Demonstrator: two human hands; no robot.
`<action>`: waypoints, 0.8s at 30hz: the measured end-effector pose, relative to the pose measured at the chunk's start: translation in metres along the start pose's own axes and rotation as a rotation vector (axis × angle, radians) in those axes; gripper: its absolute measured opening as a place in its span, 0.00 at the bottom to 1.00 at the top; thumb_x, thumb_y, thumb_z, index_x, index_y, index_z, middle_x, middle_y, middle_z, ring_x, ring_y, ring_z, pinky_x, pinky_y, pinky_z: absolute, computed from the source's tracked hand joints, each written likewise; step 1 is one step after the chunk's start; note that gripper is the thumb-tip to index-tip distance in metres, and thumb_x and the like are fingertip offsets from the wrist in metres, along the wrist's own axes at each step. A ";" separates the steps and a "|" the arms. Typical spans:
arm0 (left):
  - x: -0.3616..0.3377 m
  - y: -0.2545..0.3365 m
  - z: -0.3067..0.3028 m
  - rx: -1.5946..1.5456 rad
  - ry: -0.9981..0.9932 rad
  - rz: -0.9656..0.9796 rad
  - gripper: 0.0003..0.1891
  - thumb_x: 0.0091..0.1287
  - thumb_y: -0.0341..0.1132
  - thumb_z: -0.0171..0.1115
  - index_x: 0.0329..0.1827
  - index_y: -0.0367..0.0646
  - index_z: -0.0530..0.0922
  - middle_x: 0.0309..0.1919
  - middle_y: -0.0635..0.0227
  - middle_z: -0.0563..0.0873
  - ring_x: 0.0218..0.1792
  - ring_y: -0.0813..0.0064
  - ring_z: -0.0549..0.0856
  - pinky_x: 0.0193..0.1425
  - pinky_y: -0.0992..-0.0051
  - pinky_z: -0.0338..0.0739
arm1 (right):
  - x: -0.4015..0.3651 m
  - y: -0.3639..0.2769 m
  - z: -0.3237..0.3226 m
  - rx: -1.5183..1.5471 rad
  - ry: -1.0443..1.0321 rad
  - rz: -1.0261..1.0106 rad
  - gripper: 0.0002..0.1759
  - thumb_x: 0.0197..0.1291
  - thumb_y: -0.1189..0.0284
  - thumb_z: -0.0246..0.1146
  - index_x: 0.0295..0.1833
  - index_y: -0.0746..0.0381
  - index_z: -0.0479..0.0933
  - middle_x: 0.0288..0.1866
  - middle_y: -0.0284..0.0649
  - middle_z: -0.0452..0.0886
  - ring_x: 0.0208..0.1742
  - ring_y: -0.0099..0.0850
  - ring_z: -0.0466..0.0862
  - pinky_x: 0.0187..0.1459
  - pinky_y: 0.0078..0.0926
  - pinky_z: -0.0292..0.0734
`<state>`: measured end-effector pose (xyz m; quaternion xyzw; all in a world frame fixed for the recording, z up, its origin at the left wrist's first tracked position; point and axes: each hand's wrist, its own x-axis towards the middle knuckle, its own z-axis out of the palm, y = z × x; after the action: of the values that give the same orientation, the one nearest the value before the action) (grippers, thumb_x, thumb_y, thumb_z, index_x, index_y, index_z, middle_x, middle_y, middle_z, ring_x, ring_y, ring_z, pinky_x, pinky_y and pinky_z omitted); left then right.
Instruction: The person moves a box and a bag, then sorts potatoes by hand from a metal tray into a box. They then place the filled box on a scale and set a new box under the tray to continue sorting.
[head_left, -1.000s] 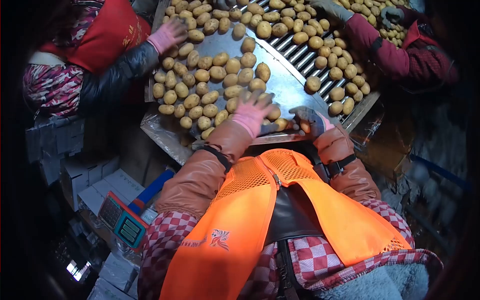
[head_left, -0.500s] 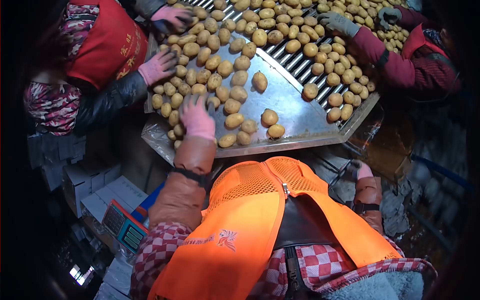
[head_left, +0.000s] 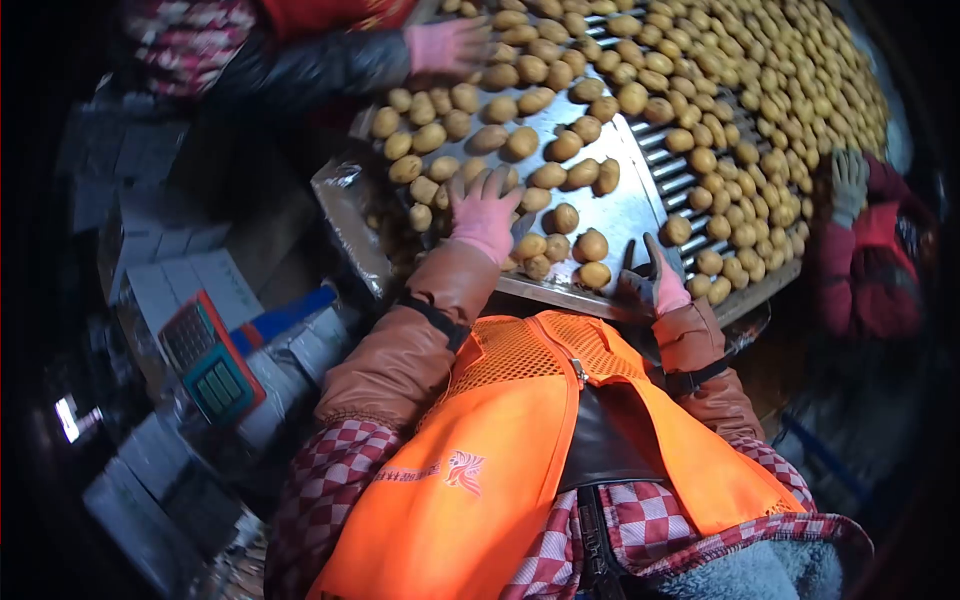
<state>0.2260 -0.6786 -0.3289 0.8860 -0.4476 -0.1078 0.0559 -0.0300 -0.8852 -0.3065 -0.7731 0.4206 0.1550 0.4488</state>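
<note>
My left hand, in a pink and grey glove, lies with spread fingers over potatoes on the metal tray. Potatoes touch or sit close to its fingertips. My right hand, gloved in pink with dark fingers, is at the tray's front edge with thumb and fingers apart and nothing between them. A small group of potatoes rests on the bare metal between my hands. More potatoes are scattered farther up the tray.
Metal rollers loaded with potatoes run along the right. A co-worker's pink-gloved hand reaches in at the upper left; another's grey-gloved hand is at the right. A scale and white boxes stand at the lower left.
The view has turned, shifting the tray. My right hand has come up from beside my body to the tray's edge. My left hand is now nearer the front potatoes.
</note>
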 end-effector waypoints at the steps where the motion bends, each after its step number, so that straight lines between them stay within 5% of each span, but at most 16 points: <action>1: -0.012 -0.013 0.001 -0.094 0.162 -0.004 0.20 0.59 0.42 0.67 0.57 0.67 0.83 0.64 0.73 0.75 0.74 0.66 0.65 0.75 0.37 0.44 | 0.008 -0.014 0.008 0.025 -0.015 0.037 0.55 0.54 0.61 0.76 0.81 0.57 0.51 0.48 0.53 0.85 0.43 0.40 0.87 0.46 0.36 0.81; 3: -0.039 -0.032 -0.007 -0.066 0.096 -0.103 0.23 0.58 0.39 0.67 0.59 0.68 0.81 0.68 0.72 0.73 0.74 0.63 0.65 0.76 0.40 0.45 | 0.030 -0.027 0.034 0.011 -0.005 -0.029 0.62 0.51 0.62 0.77 0.83 0.56 0.42 0.51 0.55 0.84 0.40 0.41 0.87 0.43 0.37 0.83; 4: -0.050 -0.042 -0.013 -0.051 0.057 -0.147 0.24 0.58 0.38 0.67 0.60 0.68 0.80 0.69 0.71 0.72 0.74 0.61 0.65 0.77 0.41 0.45 | 0.032 -0.072 0.037 -0.051 -0.080 0.097 0.62 0.50 0.63 0.77 0.82 0.56 0.42 0.53 0.56 0.84 0.47 0.45 0.87 0.49 0.39 0.82; 6: -0.073 -0.062 -0.004 -0.027 0.055 -0.344 0.24 0.58 0.50 0.71 0.60 0.64 0.81 0.67 0.69 0.74 0.74 0.61 0.64 0.77 0.40 0.50 | 0.081 -0.063 0.076 -0.204 -0.087 -0.084 0.61 0.50 0.60 0.77 0.81 0.57 0.43 0.55 0.58 0.82 0.53 0.50 0.85 0.54 0.43 0.79; 9: -0.102 -0.094 0.020 -0.340 0.321 -0.463 0.21 0.62 0.41 0.69 0.60 0.56 0.80 0.63 0.58 0.78 0.67 0.54 0.73 0.71 0.62 0.70 | 0.091 -0.117 0.096 -0.257 -0.122 -0.160 0.58 0.53 0.58 0.74 0.79 0.62 0.44 0.57 0.61 0.80 0.59 0.56 0.81 0.59 0.43 0.77; 10: -0.111 -0.098 0.025 -0.370 0.381 -0.465 0.21 0.63 0.40 0.69 0.60 0.55 0.81 0.61 0.57 0.79 0.65 0.53 0.75 0.70 0.62 0.70 | 0.073 -0.142 0.090 -0.248 -0.164 -0.213 0.57 0.55 0.56 0.74 0.80 0.60 0.45 0.57 0.60 0.80 0.58 0.53 0.82 0.60 0.41 0.76; 13: -0.137 -0.105 0.039 -0.551 0.609 -0.520 0.20 0.65 0.39 0.66 0.60 0.51 0.81 0.53 0.52 0.84 0.57 0.50 0.81 0.66 0.59 0.74 | 0.091 -0.122 0.095 0.248 -0.227 -0.509 0.51 0.57 0.73 0.72 0.81 0.61 0.50 0.62 0.51 0.78 0.62 0.39 0.79 0.60 0.33 0.76; 14: -0.152 -0.118 0.064 -0.480 0.612 -0.683 0.19 0.66 0.39 0.65 0.60 0.49 0.81 0.51 0.49 0.85 0.55 0.48 0.82 0.63 0.57 0.76 | 0.097 -0.119 0.092 0.535 -0.281 -0.532 0.46 0.58 0.82 0.70 0.80 0.60 0.55 0.64 0.44 0.78 0.63 0.32 0.78 0.60 0.28 0.76; 15: -0.168 -0.120 0.064 -0.458 0.561 -0.824 0.19 0.66 0.39 0.65 0.61 0.50 0.81 0.52 0.48 0.84 0.56 0.47 0.82 0.63 0.57 0.76 | 0.092 -0.133 0.068 0.407 -0.176 -0.559 0.43 0.58 0.83 0.70 0.78 0.59 0.61 0.64 0.44 0.77 0.62 0.32 0.78 0.61 0.27 0.75; 17: -0.199 -0.126 0.067 -0.415 0.468 -1.011 0.19 0.67 0.39 0.64 0.61 0.48 0.81 0.53 0.48 0.84 0.56 0.49 0.82 0.63 0.58 0.76 | 0.151 -0.094 0.049 0.386 0.179 -0.733 0.32 0.59 0.78 0.70 0.70 0.59 0.72 0.63 0.45 0.78 0.61 0.32 0.78 0.60 0.29 0.76; 18: -0.213 -0.131 0.075 -0.397 0.428 -1.056 0.19 0.67 0.39 0.64 0.61 0.47 0.80 0.53 0.49 0.85 0.56 0.50 0.83 0.63 0.60 0.76 | 0.131 -0.126 0.016 0.138 0.266 -0.446 0.33 0.59 0.75 0.72 0.70 0.59 0.72 0.63 0.47 0.78 0.64 0.35 0.78 0.62 0.31 0.75; 19: -0.229 -0.134 0.087 -0.381 0.382 -1.100 0.19 0.68 0.39 0.64 0.60 0.46 0.80 0.53 0.49 0.85 0.56 0.52 0.83 0.63 0.61 0.77 | 0.153 -0.114 -0.003 -0.085 0.416 -0.612 0.36 0.58 0.69 0.73 0.72 0.60 0.70 0.64 0.50 0.78 0.64 0.38 0.78 0.63 0.33 0.75; 20: -0.244 -0.136 0.108 -0.424 0.425 -1.114 0.20 0.67 0.39 0.65 0.60 0.44 0.80 0.53 0.50 0.85 0.56 0.55 0.83 0.63 0.62 0.77 | 0.150 -0.122 -0.011 -0.414 0.579 -0.479 0.41 0.57 0.60 0.73 0.74 0.59 0.67 0.66 0.53 0.76 0.65 0.44 0.78 0.65 0.37 0.73; 22: -0.270 -0.136 0.155 -0.507 0.515 -1.137 0.21 0.67 0.38 0.66 0.60 0.40 0.79 0.52 0.53 0.86 0.56 0.60 0.84 0.63 0.65 0.77 | 0.212 -0.092 0.008 0.100 0.047 -0.284 0.47 0.55 0.48 0.72 0.75 0.57 0.64 0.68 0.55 0.73 0.68 0.50 0.75 0.68 0.41 0.69; 23: -0.277 -0.134 0.164 -0.535 0.502 -1.188 0.19 0.67 0.30 0.65 0.60 0.35 0.78 0.54 0.57 0.85 0.56 0.67 0.83 0.62 0.72 0.78 | 0.188 -0.131 0.016 -0.462 0.172 -0.122 0.51 0.52 0.42 0.71 0.76 0.55 0.63 0.69 0.55 0.72 0.69 0.52 0.73 0.68 0.42 0.68; 24: -0.281 -0.137 0.171 -0.833 0.689 -1.234 0.18 0.67 0.28 0.64 0.60 0.36 0.78 0.55 0.57 0.84 0.56 0.68 0.82 0.62 0.73 0.78 | 0.225 -0.108 0.046 -0.351 0.195 -0.437 0.55 0.50 0.40 0.72 0.76 0.58 0.61 0.65 0.58 0.76 0.67 0.52 0.76 0.67 0.41 0.71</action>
<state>0.1302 -0.3715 -0.4818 0.8629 0.2392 0.0018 0.4453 0.1962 -0.9354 -0.4097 -0.9224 0.2521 0.0498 0.2884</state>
